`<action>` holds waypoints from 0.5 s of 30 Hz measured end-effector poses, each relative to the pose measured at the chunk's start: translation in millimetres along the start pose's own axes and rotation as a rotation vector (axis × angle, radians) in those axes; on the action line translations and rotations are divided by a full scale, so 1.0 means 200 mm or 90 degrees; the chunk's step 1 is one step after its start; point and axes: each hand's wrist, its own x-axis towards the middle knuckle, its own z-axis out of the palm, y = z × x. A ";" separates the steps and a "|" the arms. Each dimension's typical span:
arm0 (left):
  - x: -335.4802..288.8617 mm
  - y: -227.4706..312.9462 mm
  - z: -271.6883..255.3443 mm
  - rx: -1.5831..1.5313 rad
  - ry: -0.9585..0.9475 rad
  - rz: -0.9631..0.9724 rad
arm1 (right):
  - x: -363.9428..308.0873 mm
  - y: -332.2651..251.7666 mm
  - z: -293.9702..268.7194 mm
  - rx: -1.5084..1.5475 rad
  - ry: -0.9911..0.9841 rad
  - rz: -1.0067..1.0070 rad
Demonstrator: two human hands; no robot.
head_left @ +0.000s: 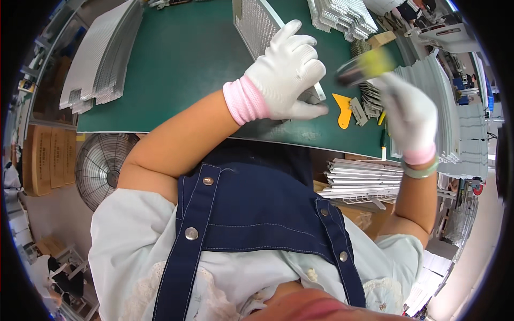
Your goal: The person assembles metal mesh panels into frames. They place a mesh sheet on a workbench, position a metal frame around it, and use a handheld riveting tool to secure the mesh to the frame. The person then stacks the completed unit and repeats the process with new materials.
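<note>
My left hand (289,72), in a white glove with a pink cuff, grips the edge of a metal-framed mesh panel (257,27). The panel stands tilted on the green table, and the glove hides part of its frame. My thumb lies near the frame's closer corner. To the right, my right hand (412,112), gloved too, is raised over the table and smeared by motion. It is closed on what looks like a mallet (369,65) with a dark end and a yellow-green end, apart from the panel. Below it lie a yellow scraper (342,111) and small grey metal pieces (358,112).
Mesh sheets (104,53) are stacked at the table's left, with another mesh stack (342,18) at the back. Pale corrugated panels (436,101) stand at the right. Metal strips (364,179) lie below the table's front edge (214,137). A floor fan (107,168) stands at lower left.
</note>
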 end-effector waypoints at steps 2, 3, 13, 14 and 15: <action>-0.01 0.00 0.00 0.002 0.001 -0.005 | 0.00 -0.07 -0.04 0.313 0.165 0.301; -0.01 0.00 0.01 -0.001 0.003 -0.004 | 0.03 -0.15 -0.06 0.448 0.288 0.438; -0.02 -0.01 0.03 -0.025 0.012 -0.023 | 0.00 -0.03 -0.02 -0.018 -0.098 0.017; -0.02 0.00 0.03 -0.028 0.005 -0.023 | 0.00 -0.08 -0.03 -0.089 -0.232 0.035; -0.03 0.00 0.03 -0.025 -0.002 -0.025 | 0.01 -0.06 -0.04 -0.106 -0.214 0.034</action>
